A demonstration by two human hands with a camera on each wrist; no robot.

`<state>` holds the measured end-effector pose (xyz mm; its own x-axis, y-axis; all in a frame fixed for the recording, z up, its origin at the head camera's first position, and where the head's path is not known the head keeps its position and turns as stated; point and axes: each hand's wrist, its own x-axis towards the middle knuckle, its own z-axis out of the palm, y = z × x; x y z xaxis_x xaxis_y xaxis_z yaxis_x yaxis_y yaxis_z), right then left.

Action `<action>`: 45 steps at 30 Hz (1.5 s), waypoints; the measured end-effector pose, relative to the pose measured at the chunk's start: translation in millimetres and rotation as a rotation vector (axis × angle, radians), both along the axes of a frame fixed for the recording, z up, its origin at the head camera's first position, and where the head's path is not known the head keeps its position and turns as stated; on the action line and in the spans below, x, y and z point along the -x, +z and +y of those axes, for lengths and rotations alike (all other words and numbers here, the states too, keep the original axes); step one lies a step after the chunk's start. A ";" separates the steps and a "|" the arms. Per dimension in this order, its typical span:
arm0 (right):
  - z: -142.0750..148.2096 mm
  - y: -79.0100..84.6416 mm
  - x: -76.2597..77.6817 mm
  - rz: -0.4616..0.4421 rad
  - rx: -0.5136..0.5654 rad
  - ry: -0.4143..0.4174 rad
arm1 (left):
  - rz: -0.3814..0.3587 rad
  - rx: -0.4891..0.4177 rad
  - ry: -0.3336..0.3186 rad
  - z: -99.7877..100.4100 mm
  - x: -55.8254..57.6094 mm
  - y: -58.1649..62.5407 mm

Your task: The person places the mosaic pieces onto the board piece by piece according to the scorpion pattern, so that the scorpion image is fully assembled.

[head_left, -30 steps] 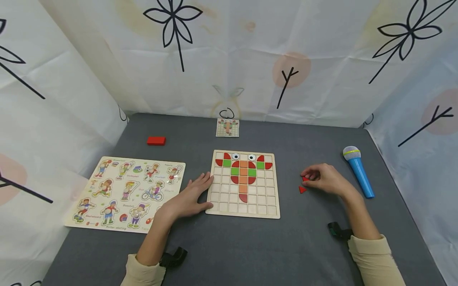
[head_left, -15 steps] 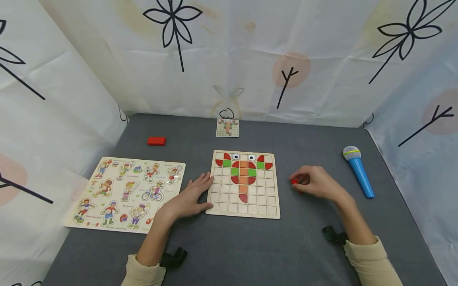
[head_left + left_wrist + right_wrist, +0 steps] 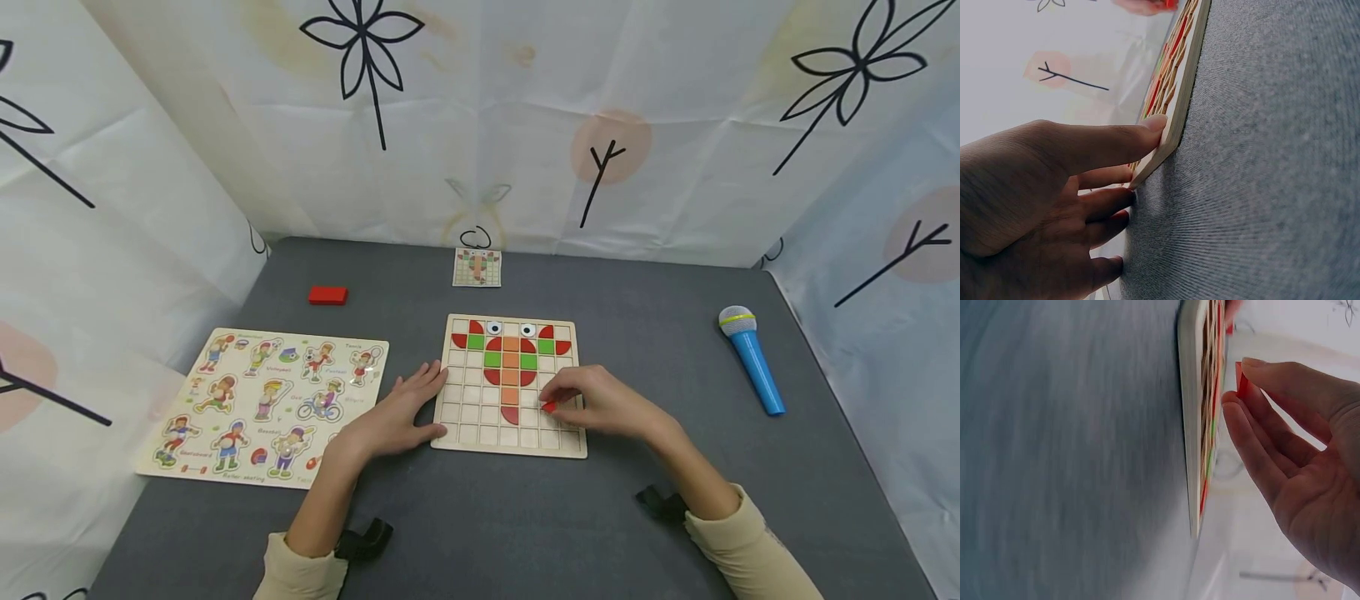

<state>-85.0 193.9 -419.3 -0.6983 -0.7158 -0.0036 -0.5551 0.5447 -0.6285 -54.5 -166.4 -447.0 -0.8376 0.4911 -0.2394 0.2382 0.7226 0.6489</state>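
In the head view a wooden grid board (image 3: 468,412) lies mid-table, with red, green and orange pieces and two eye pieces set in its cells. My left hand (image 3: 393,421) rests at its left side, fingers extended. In the left wrist view the thumb (image 3: 1116,140) presses on the board's near corner while the other fingers lie along its edge. My right hand (image 3: 600,402) pinches a small red triangular block (image 3: 549,407) above the board's right part. The right wrist view shows this red block (image 3: 1240,380) between thumb and fingertips, apart from the board.
A picture puzzle board (image 3: 255,408) with sports figures lies at left. Behind it sits a red rectangular block (image 3: 327,296). A small pattern card (image 3: 477,268) stands at the back edge. A blue toy microphone (image 3: 753,362) lies at right.
My right hand has moved left from the table beside the board to above it, carrying the red triangular block. The red triangle seen on the table earlier no longer shows there. The left hand stays put.
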 end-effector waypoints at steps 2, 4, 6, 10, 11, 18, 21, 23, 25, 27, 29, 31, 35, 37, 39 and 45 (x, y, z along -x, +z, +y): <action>-9.1 -1.0 -0.5 0.005 0.008 0.043 | -0.004 0.001 0.005 0.0 0.1 -0.1; -16.5 -2.6 -0.6 0.017 0.009 0.081 | -0.003 0.004 0.005 0.5 0.2 0.2; -21.7 -3.7 -0.6 0.030 0.003 0.108 | -0.005 0.005 0.006 0.9 0.5 0.5; -27.4 -4.1 -0.3 0.030 -0.019 0.133 | -0.007 0.007 0.003 0.7 0.8 0.9; -28.2 -4.4 -0.2 0.024 -0.025 0.136 | -0.009 0.007 0.005 0.6 0.8 0.9; -30.3 -6.8 -1.7 -0.029 -0.027 0.128 | -0.005 0.010 0.003 0.9 0.6 2.9; -30.8 -7.5 -2.8 -0.032 -0.020 0.122 | -0.001 0.007 0.001 0.5 0.8 1.7; -31.4 -7.8 -3.2 -0.025 -0.019 0.118 | 0.001 0.004 0.000 0.1 0.9 0.8; -32.0 -7.7 -3.5 -0.010 -0.018 0.114 | -0.001 0.002 0.002 -0.2 0.9 0.0; -32.7 -7.0 -3.7 -0.006 -0.021 0.108 | -0.003 0.002 0.002 -0.1 0.8 -0.1; -32.9 -6.5 -3.9 -0.013 -0.024 0.105 | -0.002 0.002 0.000 0.3 0.6 0.0; -32.7 -5.9 -4.1 -0.022 -0.026 0.104 | -0.008 0.004 0.001 0.7 0.5 0.2; -31.8 -4.5 -4.6 -0.038 -0.022 0.109 | -0.013 0.011 0.003 1.3 0.5 0.5; -31.0 -3.6 -5.1 -0.039 -0.016 0.112 | -0.013 0.011 0.003 1.4 0.3 1.0; -29.2 -3.2 -5.5 -0.037 -0.006 0.112 | -0.012 0.008 0.004 1.3 0.1 1.4; -16.8 0.4 -7.6 -0.046 0.015 0.065 | -0.006 0.003 0.004 0.9 0.1 1.6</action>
